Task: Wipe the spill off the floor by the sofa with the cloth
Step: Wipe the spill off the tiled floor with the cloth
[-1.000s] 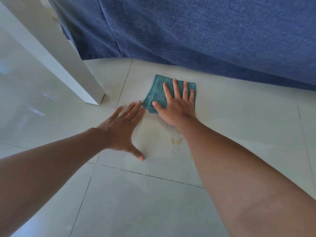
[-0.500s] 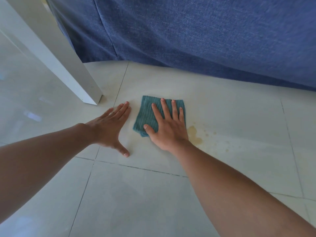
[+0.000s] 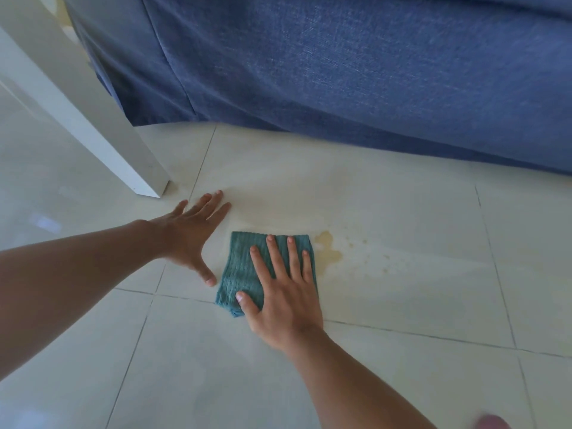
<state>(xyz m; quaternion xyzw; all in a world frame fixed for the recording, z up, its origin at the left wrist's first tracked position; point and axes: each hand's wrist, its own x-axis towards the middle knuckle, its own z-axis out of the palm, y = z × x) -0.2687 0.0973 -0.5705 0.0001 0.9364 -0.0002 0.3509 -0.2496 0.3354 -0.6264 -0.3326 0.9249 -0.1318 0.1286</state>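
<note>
Floor [image 3: 402, 305]; cloth [image 3: 241, 274] beside spill [image 3: 328, 249]

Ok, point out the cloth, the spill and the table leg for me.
cloth [image 3: 240, 267], head view, bare ribbed part left of the fingers.
spill [image 3: 328, 247], head view, middle of the yellowish puddle right of the cloth.
table leg [image 3: 136, 168], head view, lower white face near its foot.

A white furniture leg [image 3: 93, 119] slants down at the far left, its foot resting on a pale glossy tile crossed by thin dark grout lines [image 3: 418, 334].
</note>
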